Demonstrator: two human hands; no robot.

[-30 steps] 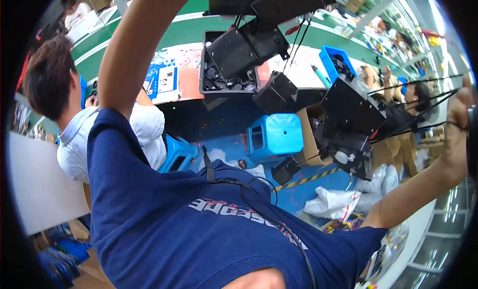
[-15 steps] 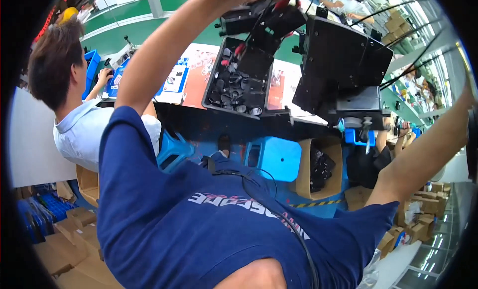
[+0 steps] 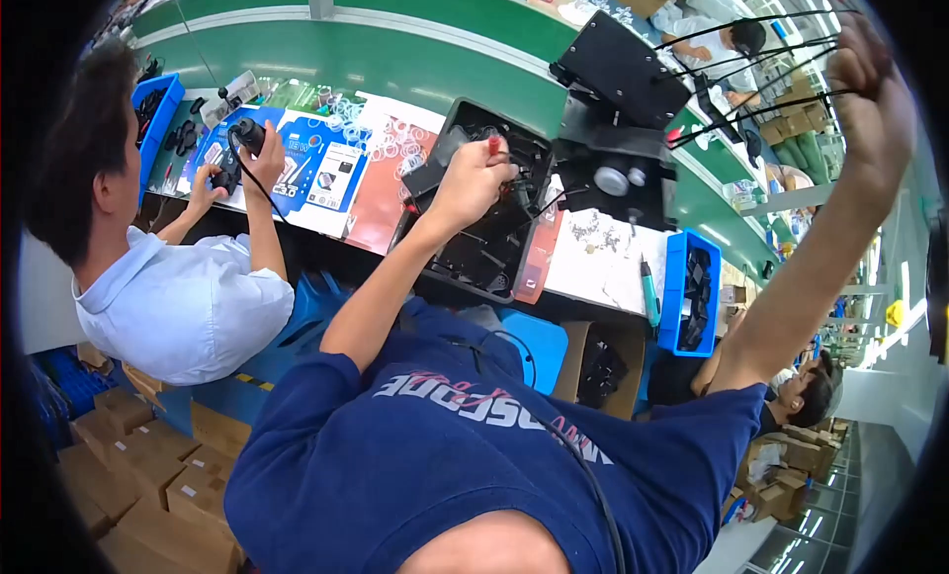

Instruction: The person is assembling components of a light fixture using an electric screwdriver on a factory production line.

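Left hand (image 3: 474,178) closing its grip on a small red-tipped part (image 3: 493,142), hovering over the black tray (image 3: 494,228) on the desk (image 3: 593,253). Right hand (image 3: 870,89) raised high, fist gripping black cables (image 3: 771,70) running to the black fixture (image 3: 613,109). Risking, by judgement: cables pulling taut and tipping the fixture; part slipping into tray clutter; crowding the neighbouring co-worker (image 3: 178,297).
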